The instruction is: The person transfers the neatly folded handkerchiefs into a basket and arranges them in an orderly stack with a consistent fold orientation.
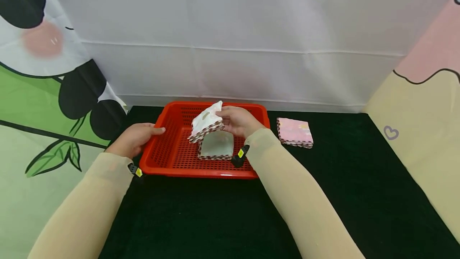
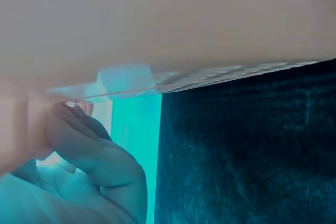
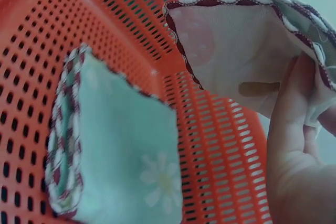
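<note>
A red plastic basket with slotted walls stands on the dark cloth. My left hand grips its left rim, thumb on top; in the left wrist view curled fingers show under the basket side. My right hand pinches a folded white cloth with a checked edge, tilted above the basket floor. In the right wrist view, thumb and fingers hold the white cloth by one side. Below it a folded pale green cloth with a flower print lies in the basket.
A folded pink cloth with a checked edge lies to the right of the basket on the dark table cover. A white fabric wall rises behind, and printed fabric panels stand at left and right.
</note>
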### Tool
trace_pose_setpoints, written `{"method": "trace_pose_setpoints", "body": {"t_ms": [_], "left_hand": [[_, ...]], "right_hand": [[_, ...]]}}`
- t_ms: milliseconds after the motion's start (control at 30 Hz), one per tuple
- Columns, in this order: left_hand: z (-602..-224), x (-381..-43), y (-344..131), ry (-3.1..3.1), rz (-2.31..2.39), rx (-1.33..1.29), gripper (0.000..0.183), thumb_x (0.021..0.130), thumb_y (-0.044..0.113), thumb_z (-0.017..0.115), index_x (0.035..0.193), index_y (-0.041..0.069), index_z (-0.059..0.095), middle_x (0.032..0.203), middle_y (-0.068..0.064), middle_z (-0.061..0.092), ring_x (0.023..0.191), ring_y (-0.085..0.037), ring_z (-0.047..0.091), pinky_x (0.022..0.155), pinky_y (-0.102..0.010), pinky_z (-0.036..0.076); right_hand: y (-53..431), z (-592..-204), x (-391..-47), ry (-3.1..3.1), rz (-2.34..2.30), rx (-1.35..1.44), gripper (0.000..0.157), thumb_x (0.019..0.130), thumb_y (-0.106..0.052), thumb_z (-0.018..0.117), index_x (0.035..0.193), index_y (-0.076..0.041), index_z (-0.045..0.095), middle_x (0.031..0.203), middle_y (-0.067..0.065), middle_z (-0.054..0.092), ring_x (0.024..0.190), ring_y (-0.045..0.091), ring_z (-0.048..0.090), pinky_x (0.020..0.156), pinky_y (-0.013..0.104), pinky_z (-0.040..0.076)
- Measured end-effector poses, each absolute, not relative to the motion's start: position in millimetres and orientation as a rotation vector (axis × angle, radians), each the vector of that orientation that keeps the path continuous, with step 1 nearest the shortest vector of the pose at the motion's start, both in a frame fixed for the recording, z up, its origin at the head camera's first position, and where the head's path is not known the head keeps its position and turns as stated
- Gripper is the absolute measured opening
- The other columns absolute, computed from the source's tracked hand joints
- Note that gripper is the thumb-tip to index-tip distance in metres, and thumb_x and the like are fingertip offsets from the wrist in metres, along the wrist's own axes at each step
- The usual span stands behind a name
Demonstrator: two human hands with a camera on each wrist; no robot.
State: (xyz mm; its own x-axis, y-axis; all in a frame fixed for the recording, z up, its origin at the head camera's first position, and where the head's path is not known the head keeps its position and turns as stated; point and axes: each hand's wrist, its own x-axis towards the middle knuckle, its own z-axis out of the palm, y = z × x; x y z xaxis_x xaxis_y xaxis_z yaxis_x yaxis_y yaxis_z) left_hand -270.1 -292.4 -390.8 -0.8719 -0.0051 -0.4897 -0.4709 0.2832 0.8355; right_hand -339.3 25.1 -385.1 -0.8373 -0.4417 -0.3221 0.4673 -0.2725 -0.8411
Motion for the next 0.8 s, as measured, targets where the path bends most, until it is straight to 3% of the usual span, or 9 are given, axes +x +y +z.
{"method": "trace_pose_setpoints", "body": {"t_ms": [167, 300, 367, 567, 800], "left_hand": [[-391, -272, -295, 2.16, 1.613, -0.444, 0.061, 0.103, 0.035, 0.065, 0.152, 0.007, 0.043, 0.14, -0.016, 0.06, 0.107, -0.024, 0.07, 0.091, -0.042, 0.058], [-392, -272, -297, 2.143, 1.607, -0.451, 0.063, 0.103, 0.036, 0.065, 0.153, 0.007, 0.042, 0.138, -0.015, 0.062, 0.107, -0.024, 0.07, 0.091, -0.042, 0.058], [-392, -271, -298, 2.143, 1.6, -0.447, 0.062, 0.103, 0.036, 0.065, 0.153, 0.007, 0.042, 0.137, -0.014, 0.062, 0.107, -0.024, 0.07, 0.091, -0.041, 0.058], [-390, -271, -297, 2.159, 1.589, -0.437, 0.059, 0.103, 0.035, 0.064, 0.151, 0.007, 0.044, 0.131, -0.011, 0.066, 0.105, -0.021, 0.07, 0.094, -0.042, 0.056], [-389, -273, -297, 2.141, 1.593, -0.435, 0.056, 0.103, 0.035, 0.065, 0.148, 0.008, 0.046, 0.128, -0.009, 0.068, 0.106, -0.023, 0.071, 0.097, -0.044, 0.055]], "right_hand": [[23, -395, -340, 1.502, -2.059, 0.068, 0.022, 0.103, -0.001, 0.06, 0.125, 0.001, 0.061, 0.103, 0.011, 0.066, 0.085, 0.02, 0.066, 0.069, 0.028, 0.059], [19, -402, -340, 1.592, -1.945, 0.08, 0.007, 0.102, -0.002, 0.062, 0.106, -0.005, 0.059, 0.093, 0.007, 0.061, 0.078, 0.018, 0.059, 0.065, 0.026, 0.054], [17, -404, -340, 1.604, -1.911, 0.063, 0.008, 0.102, -0.002, 0.061, 0.108, -0.005, 0.057, 0.094, 0.007, 0.059, 0.079, 0.018, 0.057, 0.066, 0.027, 0.053], [14, -407, -341, 1.569, -1.913, 0.069, 0.028, 0.104, 0.001, 0.056, 0.132, 0.001, 0.056, 0.109, 0.013, 0.065, 0.094, 0.023, 0.065, 0.076, 0.032, 0.058], [23, -410, -336, 1.765, -1.699, 0.315, 0.025, 0.101, 0.002, 0.06, 0.125, 0.008, 0.061, 0.109, 0.018, 0.066, 0.095, 0.027, 0.07, 0.086, 0.039, 0.06]]}}
